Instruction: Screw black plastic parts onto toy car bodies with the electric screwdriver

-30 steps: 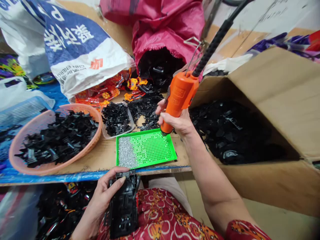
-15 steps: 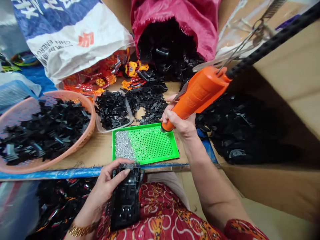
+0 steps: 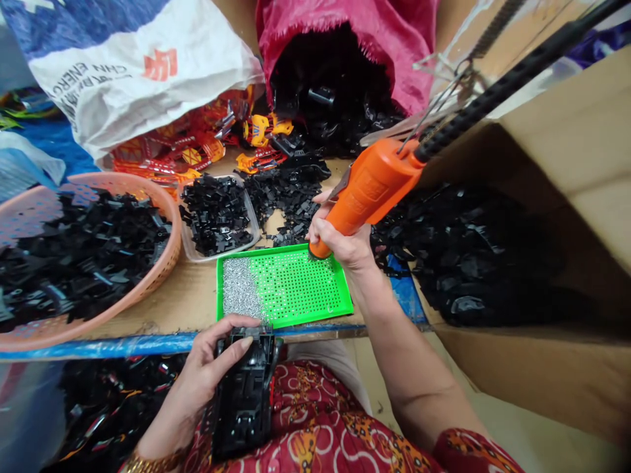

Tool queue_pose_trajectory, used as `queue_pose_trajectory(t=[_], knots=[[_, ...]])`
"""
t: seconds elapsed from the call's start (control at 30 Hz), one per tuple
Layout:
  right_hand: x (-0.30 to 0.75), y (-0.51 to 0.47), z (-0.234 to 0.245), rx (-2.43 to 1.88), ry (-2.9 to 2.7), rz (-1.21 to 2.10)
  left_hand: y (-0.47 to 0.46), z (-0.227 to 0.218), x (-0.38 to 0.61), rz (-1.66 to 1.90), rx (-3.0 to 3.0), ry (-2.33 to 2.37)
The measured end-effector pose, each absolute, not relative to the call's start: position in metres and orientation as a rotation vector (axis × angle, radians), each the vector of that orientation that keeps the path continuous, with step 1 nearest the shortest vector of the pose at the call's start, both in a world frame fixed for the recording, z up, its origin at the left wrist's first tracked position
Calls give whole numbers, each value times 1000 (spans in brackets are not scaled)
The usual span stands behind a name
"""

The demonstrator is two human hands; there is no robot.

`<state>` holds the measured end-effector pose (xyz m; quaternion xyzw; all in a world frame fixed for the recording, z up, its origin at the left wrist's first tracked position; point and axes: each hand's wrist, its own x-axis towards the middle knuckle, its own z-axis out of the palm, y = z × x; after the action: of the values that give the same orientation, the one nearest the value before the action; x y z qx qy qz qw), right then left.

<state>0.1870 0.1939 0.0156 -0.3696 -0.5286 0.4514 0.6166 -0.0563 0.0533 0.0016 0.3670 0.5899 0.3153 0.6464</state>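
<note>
My right hand (image 3: 342, 244) is closed around an orange electric screwdriver (image 3: 367, 192) with a black cable running up to the right. Its tip rests on the far right corner of a green perforated screw tray (image 3: 290, 286) that has a heap of small silver screws (image 3: 237, 293) at its left end. My left hand (image 3: 210, 371) grips a black plastic toy chassis (image 3: 244, 401) held on my lap, below the table edge, thumb laid across its top.
A pink basket (image 3: 148, 282) full of black parts sits at the left, a clear tub (image 3: 217, 213) of black parts behind the tray. A cardboard box (image 3: 542, 368) of black pieces stands right. A red sack (image 3: 345, 46), white sack (image 3: 133, 66) and orange parts (image 3: 197, 148) lie behind.
The screwdriver has tilted from nearly upright to leaning right, its tip staying at the tray's far right corner. The view shifted closer. My left hand keeps its hold on the chassis.
</note>
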Motion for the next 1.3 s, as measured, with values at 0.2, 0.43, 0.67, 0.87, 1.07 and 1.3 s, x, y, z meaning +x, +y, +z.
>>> queue_pose_trajectory(t=[0.2, 0.43, 0.67, 0.87, 1.07, 1.3], knots=[[188, 202, 6, -821, -1196, 1020, 51, 4, -55, 727, 843, 1369], [187, 202, -1, -809, -1218, 941, 49, 2, -56, 745, 845, 1371], [187, 208, -10, -811, -1216, 939, 48, -2, -58, 729, 885, 1370], [183, 206, -4, -838, -1189, 997, 47, 4, -53, 745, 931, 1354], [186, 207, -4, -826, -1185, 887, 42, 2, -54, 751, 923, 1345], [185, 195, 28, -767, -1212, 889, 49, -4, -52, 797, 973, 1335]])
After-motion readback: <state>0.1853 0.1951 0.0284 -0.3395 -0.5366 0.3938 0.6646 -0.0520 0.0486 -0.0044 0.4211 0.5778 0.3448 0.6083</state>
